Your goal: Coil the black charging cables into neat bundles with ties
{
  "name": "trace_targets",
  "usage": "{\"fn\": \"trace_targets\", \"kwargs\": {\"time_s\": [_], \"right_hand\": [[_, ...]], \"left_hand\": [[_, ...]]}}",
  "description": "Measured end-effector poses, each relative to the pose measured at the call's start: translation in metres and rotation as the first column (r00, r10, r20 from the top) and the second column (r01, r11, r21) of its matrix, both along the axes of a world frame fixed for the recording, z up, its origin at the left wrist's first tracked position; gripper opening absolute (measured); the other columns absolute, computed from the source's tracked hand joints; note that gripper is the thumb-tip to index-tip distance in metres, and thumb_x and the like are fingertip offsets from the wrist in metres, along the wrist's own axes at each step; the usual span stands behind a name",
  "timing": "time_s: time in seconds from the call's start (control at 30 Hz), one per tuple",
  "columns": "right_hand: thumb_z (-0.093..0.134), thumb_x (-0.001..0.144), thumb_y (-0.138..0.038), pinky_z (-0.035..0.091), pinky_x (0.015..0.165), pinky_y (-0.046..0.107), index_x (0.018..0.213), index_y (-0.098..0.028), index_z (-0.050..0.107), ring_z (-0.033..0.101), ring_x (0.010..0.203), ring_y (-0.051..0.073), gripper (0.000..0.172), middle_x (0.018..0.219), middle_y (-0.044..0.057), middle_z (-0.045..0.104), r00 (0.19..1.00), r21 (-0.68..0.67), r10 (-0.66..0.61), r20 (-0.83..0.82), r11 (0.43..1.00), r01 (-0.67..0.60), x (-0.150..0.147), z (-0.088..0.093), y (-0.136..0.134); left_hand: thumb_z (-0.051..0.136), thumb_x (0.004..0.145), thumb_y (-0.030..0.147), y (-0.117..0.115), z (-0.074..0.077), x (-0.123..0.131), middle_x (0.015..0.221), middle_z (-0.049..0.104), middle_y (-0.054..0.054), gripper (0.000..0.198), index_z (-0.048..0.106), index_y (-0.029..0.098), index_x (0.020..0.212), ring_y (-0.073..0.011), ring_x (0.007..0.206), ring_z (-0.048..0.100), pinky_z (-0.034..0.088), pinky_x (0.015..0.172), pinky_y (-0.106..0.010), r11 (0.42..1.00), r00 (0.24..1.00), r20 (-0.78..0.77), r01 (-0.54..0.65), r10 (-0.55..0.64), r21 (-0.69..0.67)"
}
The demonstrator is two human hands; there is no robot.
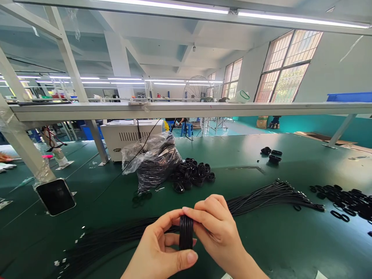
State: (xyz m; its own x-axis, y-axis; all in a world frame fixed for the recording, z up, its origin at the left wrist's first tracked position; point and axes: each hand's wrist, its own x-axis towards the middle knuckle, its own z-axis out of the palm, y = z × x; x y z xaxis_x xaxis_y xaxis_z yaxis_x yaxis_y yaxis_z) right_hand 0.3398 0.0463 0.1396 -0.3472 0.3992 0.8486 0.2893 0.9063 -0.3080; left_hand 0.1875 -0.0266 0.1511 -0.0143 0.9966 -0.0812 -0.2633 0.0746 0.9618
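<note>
Both of my hands meet low in the middle of the view over a green table (261,240). My left hand (159,252) and my right hand (216,228) each pinch a small black coil of cable (186,231), held upright between thumbs and fingers. Behind my hands a long bundle of black cables (270,195) lies across the table from lower left to right.
A clear plastic bag of black coils (154,161) stands behind, with a loose pile of coils (193,172) beside it. More black loops (345,201) lie at right, a few (271,154) farther back. A white machine box (128,137) and a frame leg (55,193) stand at left.
</note>
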Motion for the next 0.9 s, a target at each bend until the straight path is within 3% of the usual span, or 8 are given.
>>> {"fn": "trace_targets", "kwargs": {"time_s": [0.1, 0.23, 0.33, 0.53, 0.77, 0.9], "right_hand": [[0.056, 0.085, -0.008, 0.039, 0.073, 0.037, 0.105, -0.027, 0.069, 0.057, 0.072, 0.016, 0.030, 0.081, 0.001, 0.069, 0.999, 0.045, 0.008, 0.043, 0.999, -0.010, 0.002, 0.003, -0.001], [0.052, 0.085, -0.006, 0.038, 0.074, 0.039, 0.101, -0.025, 0.069, 0.057, 0.072, 0.017, 0.030, 0.080, 0.002, 0.068, 0.999, 0.035, -0.004, 0.051, 0.999, 0.002, 0.001, 0.005, -0.002], [0.054, 0.087, -0.010, 0.043, 0.076, 0.037, 0.101, -0.027, 0.069, 0.058, 0.078, 0.018, 0.027, 0.083, 0.002, 0.068, 0.998, -0.110, 0.043, 0.040, 0.993, -0.039, 0.001, 0.005, 0.000], [0.055, 0.090, -0.017, 0.048, 0.080, 0.035, 0.113, -0.027, 0.063, 0.061, 0.085, 0.018, 0.027, 0.085, 0.003, 0.067, 0.983, -0.357, 0.173, -0.055, 0.916, -0.181, 0.008, 0.010, -0.001], [0.059, 0.087, -0.020, 0.046, 0.076, 0.033, 0.102, -0.024, 0.068, 0.056, 0.075, 0.017, 0.018, 0.076, 0.002, 0.063, 0.996, -0.377, 0.092, -0.004, 0.922, -0.087, 0.002, 0.012, -0.007], [0.060, 0.083, -0.018, 0.044, 0.072, 0.032, 0.095, -0.025, 0.070, 0.053, 0.070, 0.017, 0.017, 0.068, 0.000, 0.061, 0.998, -0.374, 0.044, 0.039, 0.927, -0.027, -0.001, 0.012, -0.008]], "left_hand": [[0.090, 0.050, 0.022, -0.001, -0.001, 0.002, 0.101, 0.065, -0.007, 0.064, 0.068, 0.024, 0.110, -0.0240, 0.077, 0.069, 0.057, 0.061, -0.031, 1.000, 1.000, 0.011, 0.011, -0.011, -0.009], [0.089, 0.053, 0.023, 0.000, -0.002, 0.000, 0.107, 0.064, -0.008, 0.064, 0.066, 0.024, 0.112, -0.0239, 0.079, 0.070, 0.057, 0.066, -0.032, 0.999, 0.999, 0.015, 0.033, -0.033, -0.020], [0.085, 0.060, 0.026, 0.002, 0.000, -0.005, 0.116, 0.063, -0.010, 0.058, 0.063, 0.025, 0.114, -0.0260, 0.086, 0.070, 0.056, 0.070, -0.033, 0.992, 0.992, 0.054, 0.120, -0.118, -0.034], [0.077, 0.073, 0.029, 0.001, 0.006, -0.018, 0.125, 0.060, -0.011, 0.056, 0.057, 0.029, 0.125, -0.0314, 0.103, 0.067, 0.055, 0.080, -0.038, 0.957, 0.943, 0.183, 0.288, -0.277, -0.034], [0.072, 0.078, 0.023, -0.002, 0.010, -0.020, 0.120, 0.064, -0.012, 0.053, 0.054, 0.025, 0.129, -0.0306, 0.107, 0.065, 0.052, 0.084, -0.037, 0.937, 0.915, 0.222, 0.350, -0.337, -0.022], [0.079, 0.070, 0.022, 0.002, 0.004, -0.019, 0.117, 0.065, -0.013, 0.066, 0.052, 0.023, 0.130, -0.0311, 0.106, 0.063, 0.052, 0.080, -0.035, 0.955, 0.940, 0.183, 0.295, -0.289, -0.007]]}}
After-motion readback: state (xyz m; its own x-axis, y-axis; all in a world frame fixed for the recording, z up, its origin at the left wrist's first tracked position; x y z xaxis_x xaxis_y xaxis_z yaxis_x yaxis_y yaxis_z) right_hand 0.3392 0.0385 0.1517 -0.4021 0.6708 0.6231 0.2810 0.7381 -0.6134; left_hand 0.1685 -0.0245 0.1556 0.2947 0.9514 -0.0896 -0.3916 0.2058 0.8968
